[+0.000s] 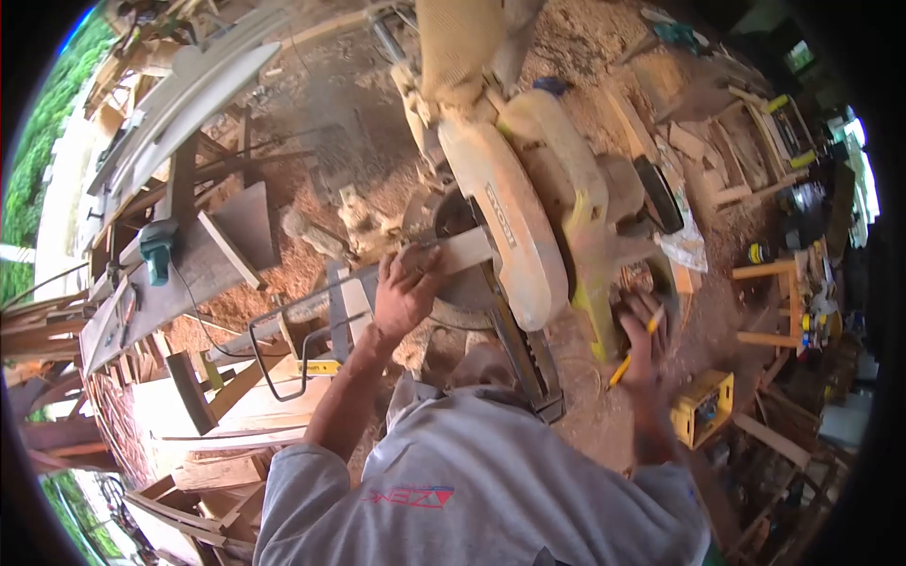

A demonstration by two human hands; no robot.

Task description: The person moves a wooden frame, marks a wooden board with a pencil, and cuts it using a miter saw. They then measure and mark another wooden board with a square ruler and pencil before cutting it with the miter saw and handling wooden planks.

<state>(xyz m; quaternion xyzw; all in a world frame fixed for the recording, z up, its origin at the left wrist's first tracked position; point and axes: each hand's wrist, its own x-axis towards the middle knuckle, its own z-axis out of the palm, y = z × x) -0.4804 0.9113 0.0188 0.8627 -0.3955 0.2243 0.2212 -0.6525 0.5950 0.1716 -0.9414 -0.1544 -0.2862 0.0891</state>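
Note:
My left hand (408,288) holds a pale wooden piece (467,251), its fingers bent over the left end. The piece's right end meets the guard of a dusty miter saw (510,222), where the guard hides the blade and any contact. To the right of the saw's yellow-green arm (587,274), my right hand (644,330) has a yellow pencil (620,371) between its fingers. That hand is beside the saw's handle area and slightly blurred; whether it also grips the handle cannot be made out.
A bent metal support frame (259,363) stands left of the saw. Farther left, a green power tool (158,252) rests on a grey board (212,257). A yellow crate (703,408) sits at the right. Sawdust and wood offcuts lie around the saw.

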